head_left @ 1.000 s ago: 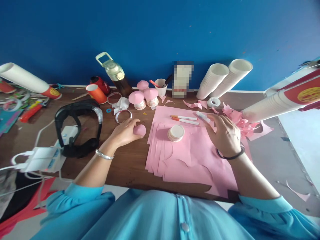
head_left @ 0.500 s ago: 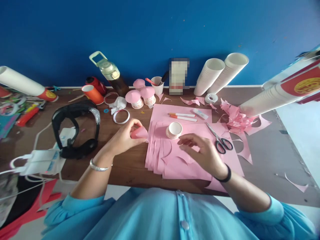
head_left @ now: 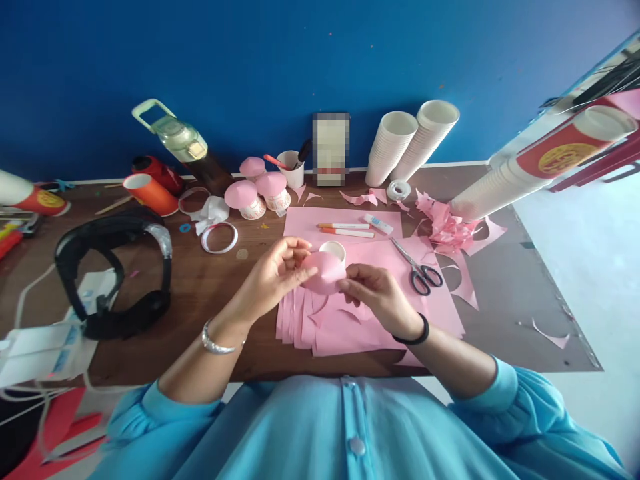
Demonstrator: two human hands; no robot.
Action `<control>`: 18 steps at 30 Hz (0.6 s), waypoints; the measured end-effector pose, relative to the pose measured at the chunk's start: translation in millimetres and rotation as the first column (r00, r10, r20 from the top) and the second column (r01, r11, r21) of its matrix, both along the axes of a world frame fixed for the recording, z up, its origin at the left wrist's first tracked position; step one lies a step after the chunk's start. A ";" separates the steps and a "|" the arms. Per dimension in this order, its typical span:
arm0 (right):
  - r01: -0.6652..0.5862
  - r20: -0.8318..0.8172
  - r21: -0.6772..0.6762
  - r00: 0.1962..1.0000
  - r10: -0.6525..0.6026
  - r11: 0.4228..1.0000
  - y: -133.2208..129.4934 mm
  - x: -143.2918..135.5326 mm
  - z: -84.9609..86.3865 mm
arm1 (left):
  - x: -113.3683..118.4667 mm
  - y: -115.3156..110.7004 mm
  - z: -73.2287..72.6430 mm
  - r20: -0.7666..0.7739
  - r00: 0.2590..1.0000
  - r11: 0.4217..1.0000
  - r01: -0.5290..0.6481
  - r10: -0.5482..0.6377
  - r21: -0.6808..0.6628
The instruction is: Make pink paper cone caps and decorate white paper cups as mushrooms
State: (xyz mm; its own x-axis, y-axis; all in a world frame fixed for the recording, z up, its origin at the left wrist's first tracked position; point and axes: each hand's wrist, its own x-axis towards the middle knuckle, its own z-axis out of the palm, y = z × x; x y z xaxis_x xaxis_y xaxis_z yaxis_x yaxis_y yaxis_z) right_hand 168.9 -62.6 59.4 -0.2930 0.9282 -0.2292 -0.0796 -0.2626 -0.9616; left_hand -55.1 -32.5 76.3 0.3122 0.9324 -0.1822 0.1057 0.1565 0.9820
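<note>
Looks like smooth, dull paper on the cone (head_left: 325,275), the sheets (head_left: 370,337) and the stacks of cups (head_left: 393,150). Looks thin, crinkly and a bit shiny on the heap of scraps (head_left: 450,230). Shows shiny metal on the scissor blades (head_left: 406,256) and bracelet (head_left: 215,343), wood on the tabletop (head_left: 267,360), soft cloth on the shirt (head_left: 295,433).

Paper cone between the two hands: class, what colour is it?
The paper cone is pink, with no pattern visible; it shows best in the head view.

A deep blue wall (head_left: 240,60), flecked with small specks, fills the top of the frame; a dark brown wooden table (head_left: 200,280) spans the middle, greyish toward the right, where pale floor (head_left: 613,280) shows brightly beyond its edge
</note>
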 end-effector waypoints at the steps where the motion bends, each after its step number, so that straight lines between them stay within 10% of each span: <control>1: 0.023 -0.001 -0.001 1.000 -0.023 1.000 3.7 3.3 -0.7 | 1.2 5.2 -2.2 0.028 0.998 0.998 -0.059 0.060 -0.022; 18: 0.122 -0.075 -0.131 0.988 -0.132 0.984 33.7 15.6 -28.5 | 20.2 43.3 -34.7 0.255 0.948 0.934 -0.097 0.192 -0.343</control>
State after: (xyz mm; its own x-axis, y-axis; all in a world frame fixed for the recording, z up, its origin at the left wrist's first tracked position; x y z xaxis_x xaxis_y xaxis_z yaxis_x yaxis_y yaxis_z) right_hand 184.5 -28.9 30.9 -0.1977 0.9243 -0.3264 -0.1984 -0.3638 -0.9101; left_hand -34.9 10.8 41.6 0.2609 0.8764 -0.4049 -0.2135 0.4614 0.8611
